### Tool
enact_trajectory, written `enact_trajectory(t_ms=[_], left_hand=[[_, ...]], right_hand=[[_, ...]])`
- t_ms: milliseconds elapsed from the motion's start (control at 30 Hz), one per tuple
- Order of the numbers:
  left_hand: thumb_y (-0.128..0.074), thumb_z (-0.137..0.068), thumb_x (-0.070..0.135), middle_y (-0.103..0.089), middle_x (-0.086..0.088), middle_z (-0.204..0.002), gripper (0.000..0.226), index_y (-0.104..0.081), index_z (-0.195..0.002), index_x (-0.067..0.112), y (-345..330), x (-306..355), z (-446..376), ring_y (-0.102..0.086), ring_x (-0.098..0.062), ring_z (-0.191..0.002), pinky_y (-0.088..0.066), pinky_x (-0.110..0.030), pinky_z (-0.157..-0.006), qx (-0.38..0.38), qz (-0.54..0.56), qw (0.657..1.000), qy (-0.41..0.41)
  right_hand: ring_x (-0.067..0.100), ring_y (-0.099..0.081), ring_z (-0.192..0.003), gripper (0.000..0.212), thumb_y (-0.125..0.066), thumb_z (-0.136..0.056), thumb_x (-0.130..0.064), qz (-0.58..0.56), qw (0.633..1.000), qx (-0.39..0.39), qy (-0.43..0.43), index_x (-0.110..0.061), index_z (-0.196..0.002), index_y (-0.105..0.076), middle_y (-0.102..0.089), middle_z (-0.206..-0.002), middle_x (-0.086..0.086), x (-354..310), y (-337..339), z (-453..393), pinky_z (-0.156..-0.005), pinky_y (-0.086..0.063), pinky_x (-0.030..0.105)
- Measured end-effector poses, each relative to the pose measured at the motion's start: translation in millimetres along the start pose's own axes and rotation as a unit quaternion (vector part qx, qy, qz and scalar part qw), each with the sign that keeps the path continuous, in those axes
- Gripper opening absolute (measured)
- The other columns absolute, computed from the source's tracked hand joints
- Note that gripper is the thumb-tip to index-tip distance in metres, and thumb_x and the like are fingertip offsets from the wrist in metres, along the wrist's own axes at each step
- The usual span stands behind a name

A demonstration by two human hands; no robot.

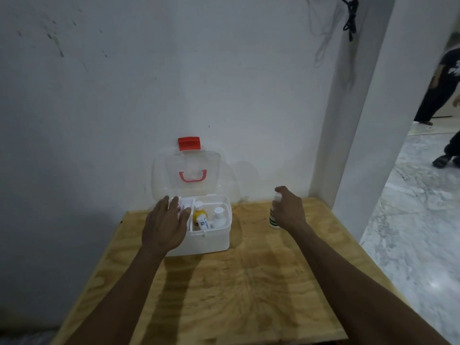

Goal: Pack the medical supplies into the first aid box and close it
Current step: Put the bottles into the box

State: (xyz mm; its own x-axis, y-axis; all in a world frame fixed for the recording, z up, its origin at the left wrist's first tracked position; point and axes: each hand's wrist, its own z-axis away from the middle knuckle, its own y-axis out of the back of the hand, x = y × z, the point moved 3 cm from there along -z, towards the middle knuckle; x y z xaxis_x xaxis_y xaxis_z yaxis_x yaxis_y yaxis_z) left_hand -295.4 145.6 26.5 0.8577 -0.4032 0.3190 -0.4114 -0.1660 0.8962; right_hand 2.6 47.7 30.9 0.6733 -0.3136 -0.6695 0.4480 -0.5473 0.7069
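Observation:
A white first aid box [214, 241] stands open on the wooden table, its clear lid [186, 170] with a red latch and red handle leaning back against the wall. Inside the right compartment lie a yellow bottle [199, 214] and a white bottle [219, 217]. My left hand [165, 224] rests over the box's left side, fingers apart, covering what lies beneath. To the right of the box, my right hand [290, 210] is wrapped around an upright white bottle with a green label [273, 215] standing on the table.
The plywood table [224, 295] stands against a white wall, with a white pillar [361, 145] at its far right corner. Marble floor lies to the right, where another person [445, 95] in dark clothes stands. A black cord hangs on the wall above.

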Motion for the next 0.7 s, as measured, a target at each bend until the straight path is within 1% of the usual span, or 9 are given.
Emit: enact_trajectory(t_ms=[67, 100, 200, 300, 333, 400, 533, 633, 700], left_hand=[[-0.031, -0.098, 0.050, -0.039, -0.016, -0.151, 0.060, -0.041, -0.142, 0.012, 0, 0, 0, -0.037, -0.033, -0.139, -0.036, -0.049, -0.108, -0.003, -0.023, 1.000, 0.003], [-0.030, -0.097, 0.052, -0.040, -0.017, -0.149, 0.060, -0.041, -0.141, 0.012, -1, -1, -1, -0.039, -0.034, -0.137, -0.038, -0.049, -0.106, -0.008, -0.032, 0.999, 0.005], [-0.024, -0.097, 0.054, -0.039, -0.018, -0.147, 0.062, -0.039, -0.141, 0.013, -4, -2, -2, -0.039, -0.034, -0.134, -0.039, -0.050, -0.105, -0.028, -0.055, 0.998, 0.016], [-0.022, -0.097, 0.052, -0.040, -0.019, -0.146, 0.060, -0.038, -0.141, 0.015, -7, -3, -4, -0.037, -0.034, -0.134, -0.039, -0.049, -0.104, -0.034, -0.069, 0.997, 0.021], [-0.022, -0.098, 0.051, -0.041, -0.018, -0.145, 0.058, -0.039, -0.140, 0.015, -8, -5, -4, -0.038, -0.034, -0.133, -0.039, -0.048, -0.104, -0.033, -0.070, 0.997, 0.022], [-0.023, -0.098, 0.050, -0.044, -0.018, -0.142, 0.057, -0.041, -0.139, 0.015, -10, -7, -5, -0.040, -0.034, -0.131, -0.041, -0.048, -0.102, -0.033, -0.069, 0.997, 0.021], [-0.021, -0.097, 0.049, -0.045, -0.018, -0.143, 0.057, -0.041, -0.139, 0.016, -14, -10, -5, -0.039, -0.034, -0.132, -0.041, -0.049, -0.105, -0.038, -0.063, 0.997, 0.021], [-0.018, -0.098, 0.048, -0.041, -0.018, -0.147, 0.058, -0.038, -0.142, 0.016, -15, -11, -4, -0.035, -0.035, -0.136, -0.036, -0.050, -0.109, -0.040, -0.056, 0.997, 0.025], [-0.016, -0.098, 0.048, -0.039, -0.017, -0.149, 0.059, -0.036, -0.143, 0.016, -15, -11, -4, -0.033, -0.034, -0.139, -0.033, -0.049, -0.111, -0.039, -0.053, 0.997, 0.027]], right_hand=[[0.037, -0.066, -0.085, 0.033, -0.050, -0.093, -0.005, -0.005, 1.000, 0.009, 0.004, -0.009, -0.126, -0.053, -0.066, -0.093, 0.018, 1, 1, 3, -0.072, -0.058, 0.048], [0.036, -0.066, -0.081, 0.030, -0.051, -0.093, -0.005, -0.005, 1.000, 0.014, 0.008, -0.008, -0.123, -0.055, -0.065, -0.089, 0.017, 0, 2, 4, -0.069, -0.058, 0.048], [0.037, -0.065, -0.083, 0.026, -0.057, -0.093, -0.007, -0.041, 0.999, 0.018, 0.030, -0.004, -0.119, -0.057, -0.067, -0.098, 0.024, -18, 11, 6, -0.059, -0.053, 0.034], [0.023, -0.060, -0.084, 0.025, -0.059, -0.092, -0.015, -0.081, 0.992, 0.058, 0.079, -0.010, -0.117, -0.059, -0.068, -0.105, 0.016, -57, 22, 1, -0.065, -0.046, 0.023], [0.019, -0.060, -0.083, 0.025, -0.060, -0.092, -0.017, -0.101, 0.987, 0.070, 0.103, -0.012, -0.116, -0.060, -0.069, -0.103, 0.012, -74, 25, 0, -0.065, -0.047, 0.022], [0.019, -0.065, -0.086, 0.023, -0.065, -0.090, -0.019, -0.134, 0.976, 0.077, 0.151, -0.014, -0.112, -0.062, -0.071, -0.102, 0.006, -105, 26, -2, -0.072, -0.051, 0.027], [0.022, -0.067, -0.098, 0.028, -0.072, -0.088, -0.022, -0.131, 0.978, -0.004, 0.164, -0.015, -0.113, -0.064, -0.070, -0.111, 0.007, -141, -4, -10, -0.075, -0.051, 0.023], [0.029, -0.064, -0.107, 0.030, -0.073, -0.086, -0.023, -0.103, 0.981, -0.060, 0.151, -0.017, -0.114, -0.063, -0.069, -0.115, 0.010, -142, -41, -15, -0.086, -0.058, 0.036], [0.031, -0.063, -0.107, 0.031, -0.074, -0.084, -0.023, -0.088, 0.983, -0.080, 0.142, -0.018, -0.112, -0.063, -0.069, -0.113, 0.010, -137, -59, -17, -0.083, -0.059, 0.040]])
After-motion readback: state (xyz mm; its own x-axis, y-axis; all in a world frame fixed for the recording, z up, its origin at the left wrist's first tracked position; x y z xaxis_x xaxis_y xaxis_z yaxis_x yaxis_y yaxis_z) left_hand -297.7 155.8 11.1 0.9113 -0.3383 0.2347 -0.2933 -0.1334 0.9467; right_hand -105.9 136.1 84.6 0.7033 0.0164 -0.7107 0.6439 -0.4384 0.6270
